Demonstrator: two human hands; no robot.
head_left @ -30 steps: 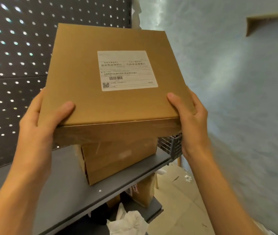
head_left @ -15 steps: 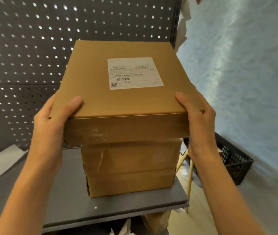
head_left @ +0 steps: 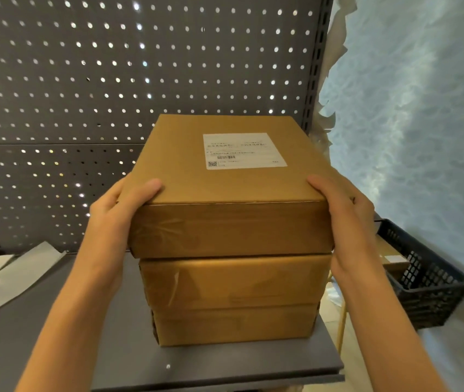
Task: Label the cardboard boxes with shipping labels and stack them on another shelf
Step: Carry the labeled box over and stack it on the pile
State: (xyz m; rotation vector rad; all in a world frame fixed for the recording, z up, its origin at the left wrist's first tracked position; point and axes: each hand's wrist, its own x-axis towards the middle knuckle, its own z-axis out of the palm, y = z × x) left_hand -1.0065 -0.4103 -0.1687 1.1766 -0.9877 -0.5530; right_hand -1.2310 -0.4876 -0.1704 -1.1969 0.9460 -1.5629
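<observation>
Cardboard box (head_left: 225,230) with a white shipping label (head_left: 243,150) on its lid sits atop two stacked boxes (head_left: 233,299) on the grey shelf (head_left: 55,335). Left hand (head_left: 115,215) grips its near left corner, thumb over the lid; right hand (head_left: 341,219) clasps the near right corner likewise (fingers behind the sides are hidden). Beyond the right fingers stands a black basket (head_left: 423,281).
</observation>
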